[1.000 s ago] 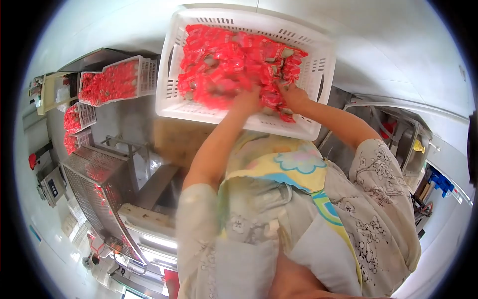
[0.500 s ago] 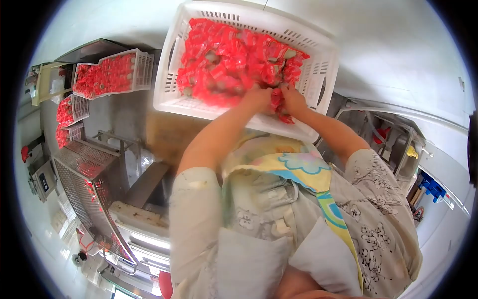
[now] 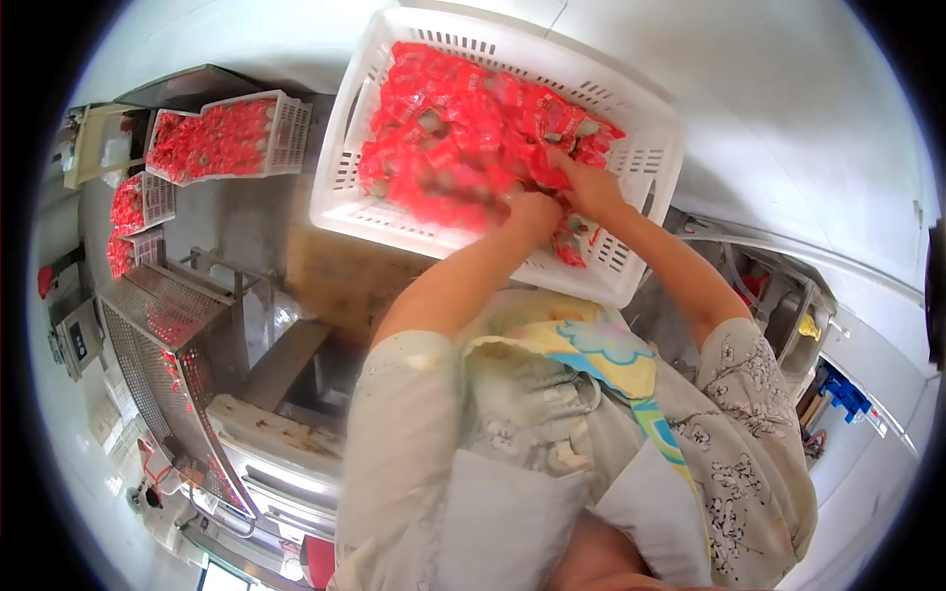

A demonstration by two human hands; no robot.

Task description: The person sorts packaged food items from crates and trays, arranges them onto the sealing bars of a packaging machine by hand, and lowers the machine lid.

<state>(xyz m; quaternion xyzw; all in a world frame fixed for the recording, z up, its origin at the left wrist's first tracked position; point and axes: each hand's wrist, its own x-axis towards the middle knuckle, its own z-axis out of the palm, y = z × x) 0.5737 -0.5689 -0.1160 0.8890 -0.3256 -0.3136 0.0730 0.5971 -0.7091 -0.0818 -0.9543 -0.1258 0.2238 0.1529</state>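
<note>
**Two bare hands work close together among red packets in a white crate**

The right hand (image 3: 591, 187) has its fingers bent against the red packets (image 3: 473, 113); whether it pinches one cannot be told. The left hand (image 3: 533, 213) is curled just beside it, at seven o'clock, its fingertips hidden, so its grip cannot be told either. One packet (image 3: 569, 248) lies at five o'clock from the left hand, near the crate's near wall.

The packets fill much of the white crate (image 3: 330, 202), heaped from nine o'clock round to twelve from the hands. Handling them well calls for a light hold on the wrapper, fingertips slid beneath rather than pressed down, and both hands kept close so that nothing slips between them. Tugging at a buried packet could snag or tear its film; freeing it from the top is safer.

Farther out, a filled crate (image 3: 288, 138) stands at ten o'clock, a perforated metal rack (image 3: 148, 369) at eight, and a metal basin (image 3: 785, 317) at four.
</note>
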